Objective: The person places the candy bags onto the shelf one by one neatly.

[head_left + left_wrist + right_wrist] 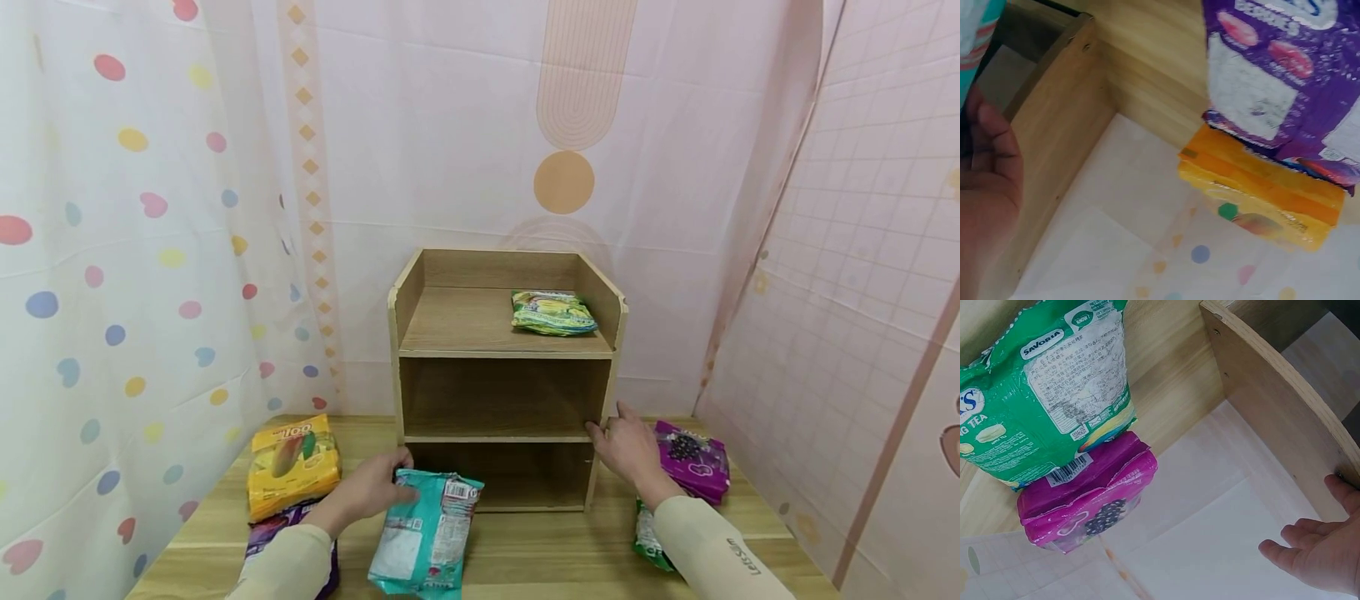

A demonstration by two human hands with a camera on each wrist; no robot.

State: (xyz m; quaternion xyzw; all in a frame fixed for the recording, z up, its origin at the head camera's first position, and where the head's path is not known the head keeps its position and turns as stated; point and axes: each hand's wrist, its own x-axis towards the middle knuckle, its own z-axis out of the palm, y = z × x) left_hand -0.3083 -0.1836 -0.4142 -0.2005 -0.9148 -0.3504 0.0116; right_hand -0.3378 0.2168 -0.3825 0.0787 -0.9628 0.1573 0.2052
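Observation:
My left hand (365, 493) pinches a teal snack bag (431, 533) near its top left, the thumb over its printed back. The bag hangs upright before the left of the small wooden shelf unit (506, 354), overlapping its bottom compartment. My right hand (632, 446) grips the front edge of the unit's right side panel, thumb over the edge. In the right wrist view one finger meets the outer face of the panel (1272, 394) while the others spread away from it. A yellow-green snack bag (553, 313) lies flat on the top shelf, at the right.
Left of the unit, a yellow mango bag (294, 467) and a purple bag (1279, 81) sit on the wooden table (547, 550). To the right are a magenta bag with dark berries (693, 462) and a green bag (1054, 394). Patterned curtains (450, 150) enclose the table.

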